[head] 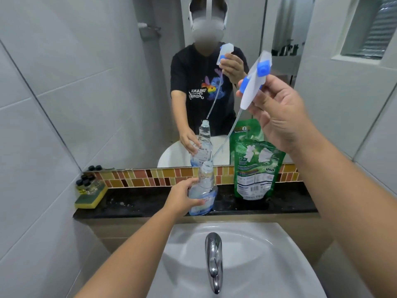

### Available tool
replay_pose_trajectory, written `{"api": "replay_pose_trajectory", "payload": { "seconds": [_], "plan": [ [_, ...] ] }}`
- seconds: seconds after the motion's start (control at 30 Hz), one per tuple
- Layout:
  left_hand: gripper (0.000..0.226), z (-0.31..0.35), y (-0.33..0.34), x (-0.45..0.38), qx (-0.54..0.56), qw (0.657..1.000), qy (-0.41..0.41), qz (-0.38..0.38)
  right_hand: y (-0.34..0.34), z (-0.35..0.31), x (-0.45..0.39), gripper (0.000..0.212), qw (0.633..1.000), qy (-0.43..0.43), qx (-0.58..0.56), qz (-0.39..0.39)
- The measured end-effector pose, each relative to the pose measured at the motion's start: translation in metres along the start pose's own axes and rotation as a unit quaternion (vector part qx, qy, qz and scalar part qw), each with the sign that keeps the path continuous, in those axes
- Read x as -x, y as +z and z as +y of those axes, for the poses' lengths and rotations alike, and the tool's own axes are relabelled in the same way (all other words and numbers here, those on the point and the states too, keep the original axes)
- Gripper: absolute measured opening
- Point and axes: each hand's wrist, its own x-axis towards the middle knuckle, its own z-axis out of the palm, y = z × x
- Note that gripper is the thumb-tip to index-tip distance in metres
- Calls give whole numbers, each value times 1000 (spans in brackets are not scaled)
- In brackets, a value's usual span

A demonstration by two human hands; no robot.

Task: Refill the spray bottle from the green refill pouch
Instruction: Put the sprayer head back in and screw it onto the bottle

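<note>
The spray bottle (203, 190) stands on the dark counter (150, 203) just behind the white sink (257, 250). Its top is off, so the neck is open. The bottle is clear, and you can see through most of it — how much liquid is inside is hard to tell.

The left hand (182, 197) is wrapped around the lower part of the bottle, fingers curled on its side, keeping it upright.

The right hand (277, 117) is up high, well above the counter. Its fingers are closed on the white and blue spray head (254, 82). A thin clear tube (227, 134) hangs down from the spray head, and its end is near the open neck of the bottle.

The green refill pouch (255, 168) stands on the counter just to the right of the bottle, leaning back on the mirror (107, 82). It looks puffy and full.

At the left end of the counter sits a yellow and green sponge (91, 197) with a few small black-capped bottles (87, 182) on top of it. A shiny tap (213, 257) sits over the sink.
</note>
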Motion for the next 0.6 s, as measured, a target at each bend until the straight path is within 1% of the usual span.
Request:
{"api": "replay_pose_trajectory", "payload": {
  "seconds": [0.1, 0.2, 0.3, 0.5, 0.53, 0.6],
  "plan": [
    [71, -1, -2, 0, 6, 1000, 0, -2, 5, 3, -2, 49, 999, 23, 23, 7],
    [71, -3, -4, -2, 11, 1000, -1, -4, 6, 15, -3, 43, 998, 43, 51, 4],
    [72, -4, -5, -3, 15, 1000, 1, -9, 8, 32, -4, 39, 996, 73, 52, 10],
    [66, -2, -7, -7, 26, 999, 5, -33, 4, 90, 2, 24, 983, 142, 113, 31],
    [65, -1, -7, -8, 31, 999, 0, -43, 2, 100, 4, 25, 978, 155, 132, 40],
    [66, -1, -8, -11, 35, 998, -5, -58, -2, 119, 11, 33, 967, 184, 168, 53]
  ]
}}
